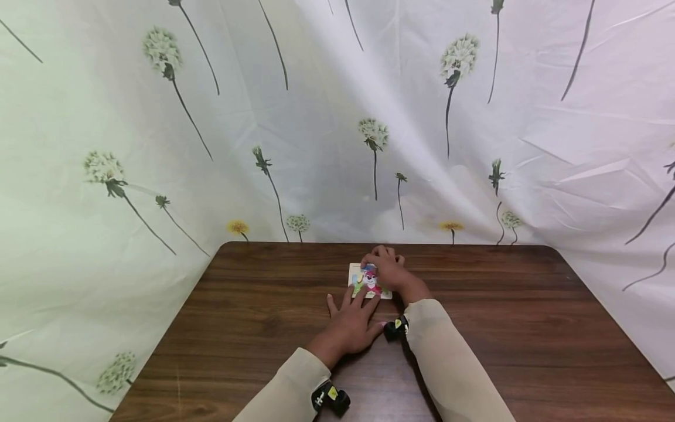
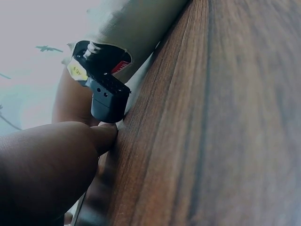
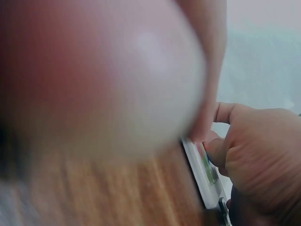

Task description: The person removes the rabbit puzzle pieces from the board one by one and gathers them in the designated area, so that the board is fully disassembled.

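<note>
A small square picture board (image 1: 355, 271) with a pale frame lies on the table; it looks like a child's puzzle with a pink and white cartoon animal. My left hand (image 1: 350, 325) has its fingers spread, their tips resting on the board's near edge. Over the far right corner is my right hand (image 1: 389, 269), its fingers bent, thumb side near a blue patch of the picture. In the right wrist view, the thumb of the right hand (image 3: 263, 155) touches the board (image 3: 200, 174); whether it pinches a piece is hidden. The left wrist view shows part of the left hand (image 2: 47, 165).
The brown wood-grain table (image 1: 253, 340) extends on both sides of the hands. Behind it hangs a white cloth (image 1: 327, 117) printed with dandelions. Small black cameras sit on both wrists; the right wrist camera (image 1: 395, 328) is close to the left thumb. The left thumb (image 3: 117, 70) blurs much of the right wrist view.
</note>
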Demonstrator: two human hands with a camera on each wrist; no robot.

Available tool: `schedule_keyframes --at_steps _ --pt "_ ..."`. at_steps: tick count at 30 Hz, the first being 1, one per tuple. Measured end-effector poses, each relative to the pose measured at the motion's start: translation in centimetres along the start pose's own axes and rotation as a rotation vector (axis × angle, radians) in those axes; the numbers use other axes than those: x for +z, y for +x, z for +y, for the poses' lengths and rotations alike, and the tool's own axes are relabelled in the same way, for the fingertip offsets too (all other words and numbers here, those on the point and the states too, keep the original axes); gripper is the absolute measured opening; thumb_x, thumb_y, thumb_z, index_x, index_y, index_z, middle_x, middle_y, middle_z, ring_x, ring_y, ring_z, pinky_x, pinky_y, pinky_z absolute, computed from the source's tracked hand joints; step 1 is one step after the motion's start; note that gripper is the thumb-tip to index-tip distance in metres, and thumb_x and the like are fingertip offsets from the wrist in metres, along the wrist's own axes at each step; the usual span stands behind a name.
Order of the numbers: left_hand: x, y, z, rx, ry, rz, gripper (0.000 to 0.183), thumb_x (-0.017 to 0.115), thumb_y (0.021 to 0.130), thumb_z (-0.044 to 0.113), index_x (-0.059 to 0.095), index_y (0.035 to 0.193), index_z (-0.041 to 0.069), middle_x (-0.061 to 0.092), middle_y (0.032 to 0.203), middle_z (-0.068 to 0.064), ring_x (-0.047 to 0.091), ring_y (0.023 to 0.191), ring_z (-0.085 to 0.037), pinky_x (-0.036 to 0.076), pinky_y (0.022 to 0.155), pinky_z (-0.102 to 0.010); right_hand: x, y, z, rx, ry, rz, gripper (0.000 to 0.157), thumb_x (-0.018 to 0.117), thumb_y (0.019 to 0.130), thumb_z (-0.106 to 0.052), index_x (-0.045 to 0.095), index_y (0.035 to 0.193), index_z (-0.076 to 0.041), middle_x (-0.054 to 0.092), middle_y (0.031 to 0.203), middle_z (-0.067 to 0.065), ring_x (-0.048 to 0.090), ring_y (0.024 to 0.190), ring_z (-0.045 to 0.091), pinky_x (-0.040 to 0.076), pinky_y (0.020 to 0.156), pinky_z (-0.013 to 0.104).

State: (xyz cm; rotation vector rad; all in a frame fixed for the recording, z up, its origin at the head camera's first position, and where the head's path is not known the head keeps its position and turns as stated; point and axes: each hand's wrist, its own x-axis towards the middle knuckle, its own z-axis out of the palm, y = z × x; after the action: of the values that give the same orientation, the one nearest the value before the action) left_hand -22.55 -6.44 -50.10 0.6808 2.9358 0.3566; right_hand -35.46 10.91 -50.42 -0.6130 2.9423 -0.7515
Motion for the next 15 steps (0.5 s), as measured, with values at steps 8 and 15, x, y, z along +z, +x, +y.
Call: schedule_keyframes --at_steps 8,15 --pt "0.31 0.08 -0.11 0.004 0.008 0.009 0.068 0.054 0.110 0.061 0.045 0.168 0.028 0.031 0.180 -0.006 0.021 0.169 -0.042 0.015 0.121 -0.089 -0.49 -0.49 0.11 -0.030 0.063 0.001 0.024 0.057 0.113 -0.010 0.074 0.123 -0.024 0.047 0.153 0.015 0.031 0.151 0.046 0.020 0.120 0.071" --pt "0.25 0.04 -0.10 -0.004 0.007 0.005 0.067 0.054 0.110 0.061 0.046 0.168 0.029 0.031 0.180 -0.006 0.021 0.169 -0.041 0.015 0.121 -0.089 -0.41 -0.28 0.35 -0.054 0.088 -0.003 0.015 0.065 0.111 -0.019 0.075 0.122 -0.022 0.046 0.155 0.017 0.029 0.153 0.049 0.018 0.120 0.075"
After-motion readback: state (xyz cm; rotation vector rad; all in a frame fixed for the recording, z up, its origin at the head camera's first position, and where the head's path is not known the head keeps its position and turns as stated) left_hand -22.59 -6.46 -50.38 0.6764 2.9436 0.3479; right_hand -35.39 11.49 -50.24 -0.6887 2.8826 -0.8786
